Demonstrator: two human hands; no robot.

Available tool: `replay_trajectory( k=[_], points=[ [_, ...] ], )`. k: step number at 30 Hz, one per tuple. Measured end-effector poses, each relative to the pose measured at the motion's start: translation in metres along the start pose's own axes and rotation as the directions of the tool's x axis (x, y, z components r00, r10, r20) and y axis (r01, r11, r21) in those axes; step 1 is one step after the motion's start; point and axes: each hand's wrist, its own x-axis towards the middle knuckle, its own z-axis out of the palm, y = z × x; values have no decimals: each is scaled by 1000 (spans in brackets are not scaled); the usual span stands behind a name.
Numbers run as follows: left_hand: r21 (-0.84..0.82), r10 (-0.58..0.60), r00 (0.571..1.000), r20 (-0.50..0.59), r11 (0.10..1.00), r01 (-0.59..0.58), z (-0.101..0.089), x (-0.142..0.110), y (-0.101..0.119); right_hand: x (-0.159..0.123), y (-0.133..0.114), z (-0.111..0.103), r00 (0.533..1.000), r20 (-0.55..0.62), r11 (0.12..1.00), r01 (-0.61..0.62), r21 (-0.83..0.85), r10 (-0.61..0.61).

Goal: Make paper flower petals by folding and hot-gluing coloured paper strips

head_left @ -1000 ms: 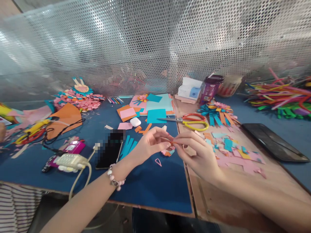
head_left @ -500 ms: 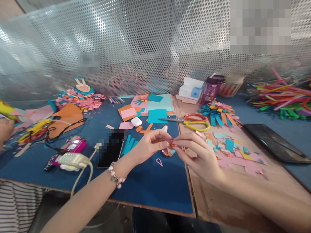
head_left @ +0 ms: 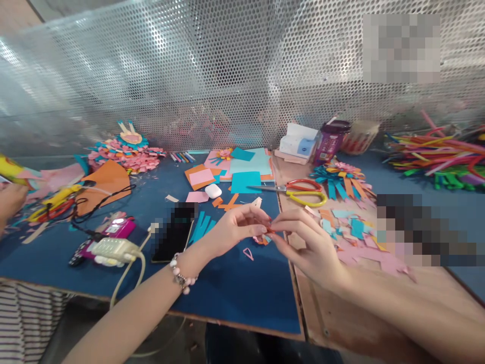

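1. Two hands meet mid-table: left hand [head_left: 237, 227] & right hand [head_left: 303, 242] both pinch a small orange paper piece [head_left: 269, 230] betw fingertips, above blue mat [head_left: 235, 288].
2. Purple tub [head_left: 329, 139] label too blurred to read; scissors [head_left: 299, 191] just behind.

Both hands meet over the seam between the blue mat [head_left: 235, 288] and the bare wooden board [head_left: 341, 323]. The left hand [head_left: 237, 227] and the right hand [head_left: 306, 247] pinch a tiny orange paper piece [head_left: 270, 230] between their fingertips, just above a small pile of scraps. A pink paper loop [head_left: 247, 253] lies on the mat at 7 o'clock from the pinch. The scissors [head_left: 299, 191], with red and yellow handles, rest at 1 o'clock, well apart. A blurred phone [head_left: 172, 232] lies at 9 o'clock, and cut pink and teal paper bits [head_left: 352, 232] are strewn at 3 o'clock. A bead bracelet [head_left: 181, 278] circles the left wrist.
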Motion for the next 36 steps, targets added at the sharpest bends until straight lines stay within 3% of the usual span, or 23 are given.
replay_trajectory(
  k=[14, 36],
  points=[
    [23, -9, 999, 33, 1000, 8, -1, 0, -1, 0, -1, -1, 1000, 11, 1000, 7, 11, -7],
    [27, -33, 999, 41, 999, 32, 1, 0, 4, 0, -1, -2, 992, 96, 991, -97, 95, 87]
  ],
)
